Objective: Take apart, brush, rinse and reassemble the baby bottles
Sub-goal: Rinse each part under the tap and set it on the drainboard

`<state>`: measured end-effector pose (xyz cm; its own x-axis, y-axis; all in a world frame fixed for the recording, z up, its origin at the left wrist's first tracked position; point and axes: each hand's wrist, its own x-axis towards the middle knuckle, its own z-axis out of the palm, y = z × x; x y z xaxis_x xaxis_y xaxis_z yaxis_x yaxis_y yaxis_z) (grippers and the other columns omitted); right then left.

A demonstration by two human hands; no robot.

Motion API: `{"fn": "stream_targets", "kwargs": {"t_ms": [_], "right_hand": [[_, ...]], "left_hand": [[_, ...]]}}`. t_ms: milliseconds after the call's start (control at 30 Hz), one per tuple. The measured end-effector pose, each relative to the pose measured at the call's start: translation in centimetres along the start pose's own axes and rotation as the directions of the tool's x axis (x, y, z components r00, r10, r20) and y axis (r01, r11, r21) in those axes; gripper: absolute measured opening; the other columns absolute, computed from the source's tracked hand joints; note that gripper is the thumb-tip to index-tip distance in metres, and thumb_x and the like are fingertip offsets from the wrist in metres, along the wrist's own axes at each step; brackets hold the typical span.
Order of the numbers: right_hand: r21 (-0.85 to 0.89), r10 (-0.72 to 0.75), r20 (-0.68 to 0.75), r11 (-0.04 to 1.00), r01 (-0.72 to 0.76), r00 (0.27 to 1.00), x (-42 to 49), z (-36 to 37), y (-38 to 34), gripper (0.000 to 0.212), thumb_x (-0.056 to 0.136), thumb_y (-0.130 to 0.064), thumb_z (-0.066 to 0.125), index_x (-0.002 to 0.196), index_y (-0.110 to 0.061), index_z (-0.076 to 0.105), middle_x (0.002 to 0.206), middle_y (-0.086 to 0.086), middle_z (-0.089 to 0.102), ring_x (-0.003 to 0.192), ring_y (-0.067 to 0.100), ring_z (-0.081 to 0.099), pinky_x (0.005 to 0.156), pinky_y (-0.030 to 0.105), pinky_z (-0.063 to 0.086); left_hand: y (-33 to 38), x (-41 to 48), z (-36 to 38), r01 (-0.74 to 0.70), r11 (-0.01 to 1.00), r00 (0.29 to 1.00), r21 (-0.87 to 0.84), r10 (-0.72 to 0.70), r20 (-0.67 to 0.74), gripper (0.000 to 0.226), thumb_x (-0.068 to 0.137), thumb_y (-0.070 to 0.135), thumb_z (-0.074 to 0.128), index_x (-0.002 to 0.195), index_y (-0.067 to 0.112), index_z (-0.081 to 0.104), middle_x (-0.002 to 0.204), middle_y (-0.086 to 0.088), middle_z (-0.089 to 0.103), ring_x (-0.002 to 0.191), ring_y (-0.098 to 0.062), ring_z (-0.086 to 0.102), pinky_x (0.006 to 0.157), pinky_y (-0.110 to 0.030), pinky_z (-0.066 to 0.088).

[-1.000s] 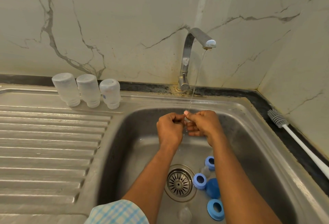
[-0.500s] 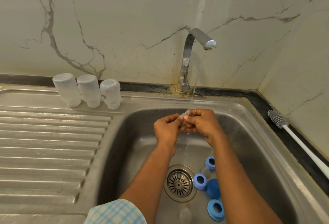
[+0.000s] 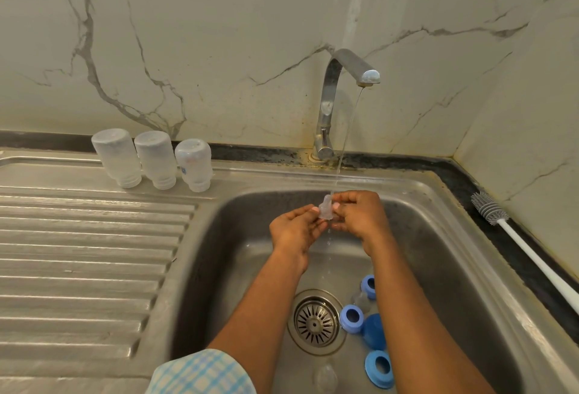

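Note:
A clear silicone teat (image 3: 326,210) stands tip-up under the thin water stream, held between both hands over the sink (image 3: 438,237). My left hand (image 3: 296,230) pinches its left side and my right hand (image 3: 358,216) pinches its right side. Three clear bottle bodies (image 3: 153,160) stand upside down at the back of the draining board. Blue screw rings (image 3: 351,318) and a blue cap (image 3: 374,331) lie on the sink floor right of the drain. Another clear teat (image 3: 326,378) lies near the front of the basin.
The tap (image 3: 344,67) runs a thin stream at the back of the sink. A grey-headed bottle brush (image 3: 488,205) with a white handle lies on the dark counter at the right. The ribbed draining board (image 3: 78,252) stretches to the left. The drain strainer (image 3: 316,321) sits mid-basin.
Both hands have loosened from a tight clasp and turned the teat so it now stands visible, tip-up, in the stream.

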<state>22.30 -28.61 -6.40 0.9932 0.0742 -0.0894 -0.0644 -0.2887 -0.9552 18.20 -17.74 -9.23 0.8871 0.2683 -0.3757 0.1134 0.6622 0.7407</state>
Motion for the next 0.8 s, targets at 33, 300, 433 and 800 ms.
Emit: {"fn": "stream_targets", "kwargs": {"t_ms": [33, 300, 433, 800], "right_hand": [[0.003, 0.007, -0.010, 1.000, -0.007, 1.000, 0.1, 0.0, 0.0, 0.026, 0.093, 0.003, 0.058, 0.117, -0.002, 0.065, 0.109, 0.016, 0.070, 0.087, 0.026, 0.071, 0.071, 0.034, 0.061], [0.040, 0.093, 0.082, 0.994, -0.097, 0.992, 0.0, 0.3, 0.1, 0.034, 0.092, 0.000, 0.056, 0.124, -0.012, 0.058, 0.099, 0.016, 0.070, 0.086, 0.029, 0.072, 0.074, 0.041, 0.062], [0.204, 0.215, 0.079, 0.952, -0.227, 0.973, -0.1, -0.1, 0.1, 0.023, 0.097, -0.003, 0.044, 0.113, -0.006, 0.061, 0.086, 0.019, 0.072, 0.073, 0.027, 0.071, 0.064, 0.037, 0.062], [0.358, 0.322, 0.115, 0.869, -0.341, 0.940, 0.0, 0.3, 0.1, 0.023, 0.100, -0.018, 0.053, 0.096, 0.001, 0.064, 0.078, 0.018, 0.067, 0.067, 0.023, 0.066, 0.056, 0.031, 0.060]], "left_hand": [[0.0, -0.1, 0.1, -0.015, 1.000, 1.000, 0.016, 0.015, -0.010, 0.017, 0.093, -0.005, 0.062, 0.109, -0.007, 0.064, 0.087, -0.017, 0.072, 0.073, -0.020, 0.072, 0.066, -0.024, 0.061], [-0.3, -0.1, 0.0, -0.176, 0.959, 0.983, 0.222, 0.183, -0.013, 0.015, 0.090, 0.006, 0.070, 0.104, 0.003, 0.071, 0.093, -0.014, 0.075, 0.080, -0.017, 0.074, 0.069, -0.021, 0.059], [0.0, -0.6, 0.5, -0.162, 0.940, 0.986, 0.301, 0.140, 0.094, 0.016, 0.099, 0.016, 0.060, 0.096, 0.008, 0.073, 0.084, -0.008, 0.076, 0.075, -0.016, 0.073, 0.065, -0.025, 0.059], [3.4, -4.2, -3.6, -0.250, 0.434, 0.961, 0.866, 0.223, 0.165, 0.027, 0.096, 0.028, 0.060, 0.085, 0.006, 0.071, 0.083, -0.014, 0.073, 0.080, -0.028, 0.071, 0.076, -0.046, 0.060]]}}
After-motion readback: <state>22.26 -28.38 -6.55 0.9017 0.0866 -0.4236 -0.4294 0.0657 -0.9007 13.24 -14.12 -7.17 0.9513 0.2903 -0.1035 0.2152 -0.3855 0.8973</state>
